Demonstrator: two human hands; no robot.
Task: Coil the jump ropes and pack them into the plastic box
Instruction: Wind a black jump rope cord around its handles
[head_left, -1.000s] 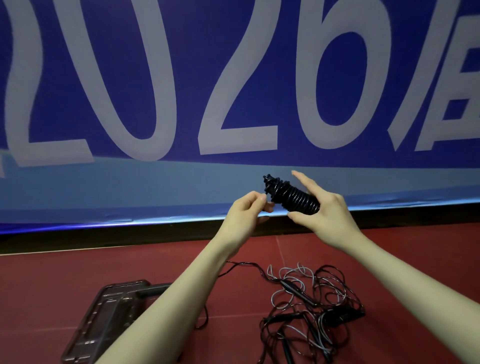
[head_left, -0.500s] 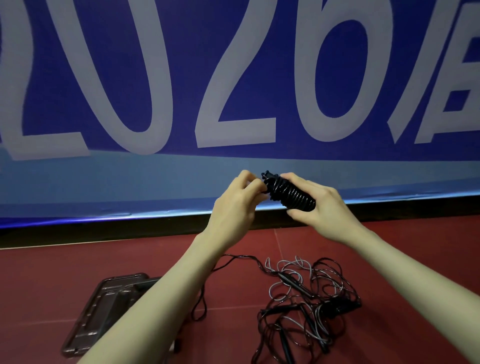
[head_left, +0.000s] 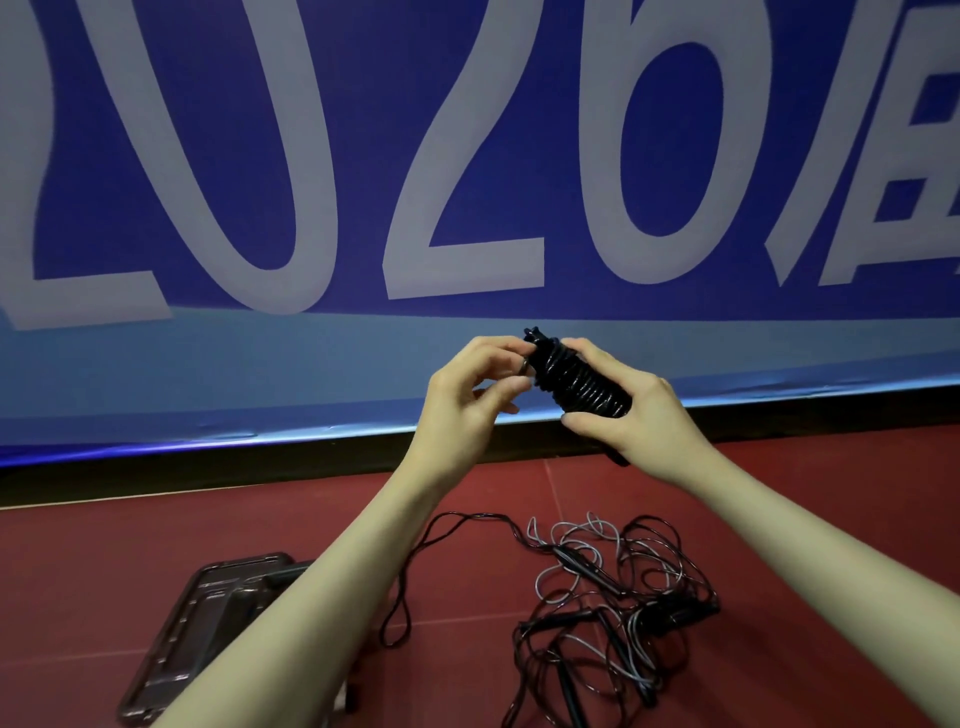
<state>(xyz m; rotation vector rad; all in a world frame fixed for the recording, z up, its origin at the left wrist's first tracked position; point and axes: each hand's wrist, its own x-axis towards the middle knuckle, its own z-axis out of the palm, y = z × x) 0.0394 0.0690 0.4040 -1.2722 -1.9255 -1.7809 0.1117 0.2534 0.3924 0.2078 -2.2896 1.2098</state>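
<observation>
Coil (head_left: 576, 382): black rope wound tight round its handles into a ribbed stub, held up in the air before the banner, well above the floor.
Right hand (head_left: 641, 415): wrapped round the coil's lower end, thumb beneath, fingers over the top.
Left hand (head_left: 467, 395): a second ago it hung just clear of the coil with its fingertips together; now it has closed in and pinches at the coil's top end, seemingly the rope's tail.
Meaning: the winding looks finished and the free end is probably being tucked or locked, so this rope is likely near ready for packing.
Tangle (head_left: 613, 613): thin black and grey cords with slim dark handles, looped loosely on the floor below the right arm; these are not yet coiled.
Box (head_left: 208, 613): smoky clear plastic, flat and rectangular with moulded ridges, lying on the floor at lower left, partly hidden by the left forearm; contents cannot be told.
Floor (head_left: 156, 530): matte dark red.
Banner (head_left: 467, 156): smooth blue sheet with large pale numerals.
</observation>
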